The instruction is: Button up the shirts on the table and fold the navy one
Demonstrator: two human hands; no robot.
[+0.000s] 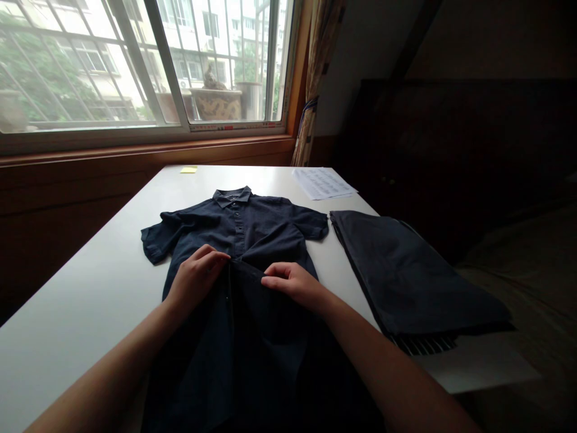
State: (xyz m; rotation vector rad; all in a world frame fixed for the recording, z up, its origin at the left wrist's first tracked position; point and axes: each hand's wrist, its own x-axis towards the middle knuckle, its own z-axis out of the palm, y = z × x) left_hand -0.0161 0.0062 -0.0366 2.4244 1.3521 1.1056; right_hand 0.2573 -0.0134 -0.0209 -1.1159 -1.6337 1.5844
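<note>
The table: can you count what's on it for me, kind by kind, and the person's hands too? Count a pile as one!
Spread-out shirt: 1
Pile of folded dark cloth: 1
Bunch of printed paper: 1
Yellow note: 1
Hands, left hand and right hand: 2
Total: 6

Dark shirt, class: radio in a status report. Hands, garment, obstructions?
Left hand, right hand: both pinching front of dark shirt. Shirt spread on white table, collar at far end. Nothing visibly blocking; folded dark cloth at right.
</note>
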